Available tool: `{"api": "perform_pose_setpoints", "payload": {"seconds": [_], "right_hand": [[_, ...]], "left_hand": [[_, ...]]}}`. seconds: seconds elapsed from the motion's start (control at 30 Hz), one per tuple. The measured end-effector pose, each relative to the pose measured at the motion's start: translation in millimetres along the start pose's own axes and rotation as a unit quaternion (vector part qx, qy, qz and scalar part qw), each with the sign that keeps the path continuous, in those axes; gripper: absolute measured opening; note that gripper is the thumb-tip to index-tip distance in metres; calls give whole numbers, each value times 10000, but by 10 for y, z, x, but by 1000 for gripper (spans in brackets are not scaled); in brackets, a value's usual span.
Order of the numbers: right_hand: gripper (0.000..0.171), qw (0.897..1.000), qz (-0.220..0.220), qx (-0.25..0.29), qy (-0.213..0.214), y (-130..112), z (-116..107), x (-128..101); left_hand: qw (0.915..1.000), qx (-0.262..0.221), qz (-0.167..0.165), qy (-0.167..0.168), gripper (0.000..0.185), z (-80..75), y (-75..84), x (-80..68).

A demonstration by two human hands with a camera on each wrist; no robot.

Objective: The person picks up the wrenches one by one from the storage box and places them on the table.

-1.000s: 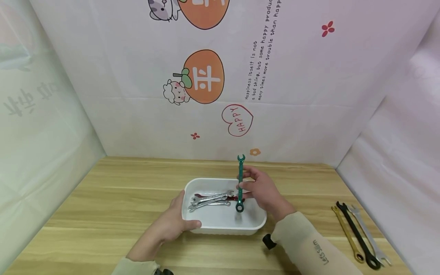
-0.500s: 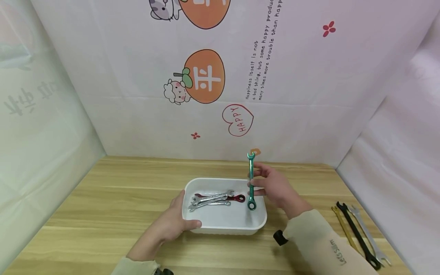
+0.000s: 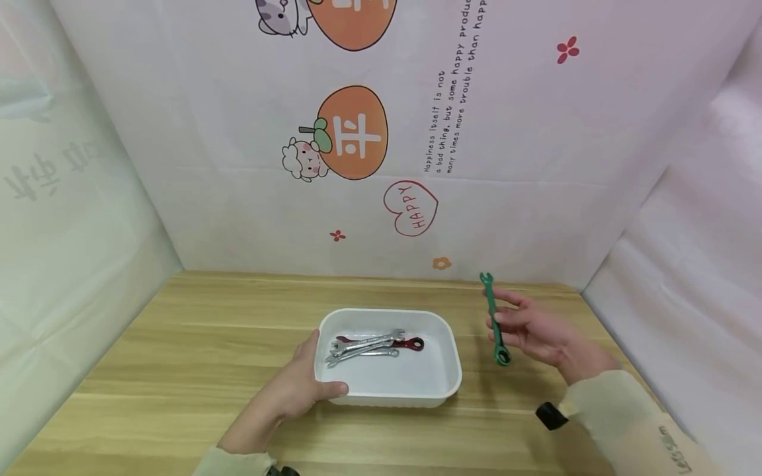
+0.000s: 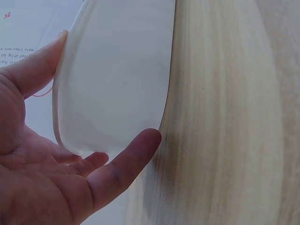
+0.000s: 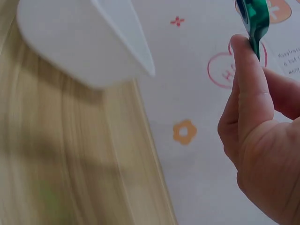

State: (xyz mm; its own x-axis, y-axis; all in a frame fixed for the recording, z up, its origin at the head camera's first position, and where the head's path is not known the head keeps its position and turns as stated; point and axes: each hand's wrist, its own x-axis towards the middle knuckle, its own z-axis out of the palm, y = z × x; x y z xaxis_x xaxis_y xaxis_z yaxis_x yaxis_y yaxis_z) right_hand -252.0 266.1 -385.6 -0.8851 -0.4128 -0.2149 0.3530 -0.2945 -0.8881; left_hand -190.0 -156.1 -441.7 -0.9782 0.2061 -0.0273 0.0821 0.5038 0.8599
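My right hand [image 3: 536,334] pinches a green combination wrench [image 3: 493,316] between thumb and fingers, over the table to the right of a white plastic tub [image 3: 393,400]. The wrench stands nearly upright, open end up and ring end [image 5: 253,18] low. My left hand [image 3: 300,380] grips the tub's left end, thumb on the front side and fingers at the back; the left wrist view shows them spread around the tub's end wall [image 4: 117,84]. Inside the tub lie several silver wrenches [image 3: 364,345] across a dark red wrench [image 3: 415,344], which they partly cover.
The wood-grain table [image 3: 196,344] meets a printed white cloth backdrop [image 3: 506,198] behind. White cloth [image 3: 702,264] also hangs along the right side, near my right forearm, and along the left.
My right hand has carried the green wrench right, from over the tub to beyond its right end. My right sleeve now hides the gold, black and silver wrenches at right. The left hand stays put.
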Motion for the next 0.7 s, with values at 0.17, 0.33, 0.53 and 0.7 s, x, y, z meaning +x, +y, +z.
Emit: {"api": "perform_pose_setpoints", "payload": {"seconds": [0.17,0.33,0.53,0.7], "right_hand": [[43,9991,18,-352,219,-66,-347,-235],[50,9941,163,-910,569,-95,-677,-489],[71,9153,468,-3693,1537,52,-871,-746],[67,8467,781,-4978,1710,235,-898,-849]], "left_hand": [[10000,-8,21,20,116,-6,1,-14],[10000,8,-7,34,118,-6,2,-19],[10000,33,-59,24,119,-2,5,-18],[10000,27,-62,30,117,-2,7,-17]]}}
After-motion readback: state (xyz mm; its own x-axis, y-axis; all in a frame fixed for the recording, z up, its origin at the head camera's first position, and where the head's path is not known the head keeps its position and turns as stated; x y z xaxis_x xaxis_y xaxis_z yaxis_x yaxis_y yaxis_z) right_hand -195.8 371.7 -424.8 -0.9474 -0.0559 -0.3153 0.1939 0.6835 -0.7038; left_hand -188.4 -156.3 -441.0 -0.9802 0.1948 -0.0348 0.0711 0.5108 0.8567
